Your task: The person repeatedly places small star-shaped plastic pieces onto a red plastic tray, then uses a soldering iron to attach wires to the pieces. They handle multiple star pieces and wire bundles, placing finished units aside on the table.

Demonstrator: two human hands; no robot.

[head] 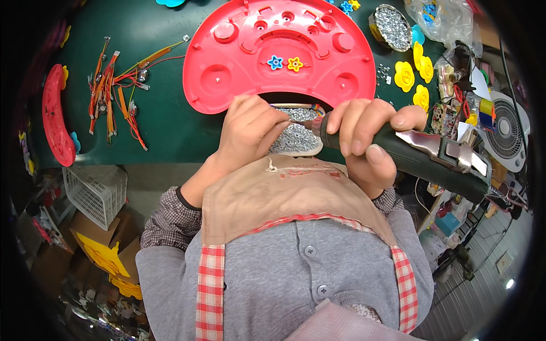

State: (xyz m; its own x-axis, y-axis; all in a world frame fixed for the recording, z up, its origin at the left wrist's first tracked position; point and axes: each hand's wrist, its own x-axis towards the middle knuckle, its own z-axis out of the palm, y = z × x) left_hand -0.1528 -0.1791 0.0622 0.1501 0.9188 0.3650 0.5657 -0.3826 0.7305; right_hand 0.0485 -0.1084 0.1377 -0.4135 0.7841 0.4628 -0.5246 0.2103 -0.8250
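Observation:
My right hand (367, 136) grips a black electric screwdriver (431, 157) with a metal lever on its side, its bit aimed left. At the tip of the bit (298, 122), the thumb and fingertips of my left hand (251, 128) are pinched together; whether they also hold a small screw is hidden. Below the bit sits a tray of silver screws (298, 140) at the bench edge. Just beyond lies a curved red plastic housing (247, 55), hollow side up, with a blue star-shaped piece (275, 62) and a yellow one (294, 64) set in its middle.
Wired strip assemblies (106, 93) and a curved red part (57, 115) lie left on the green bench (166, 145). A round tin of screws (390, 27), yellow flower-shaped pieces (404, 76) and a grey fan (506, 128) are to the right. A white crate (98, 192) stands below.

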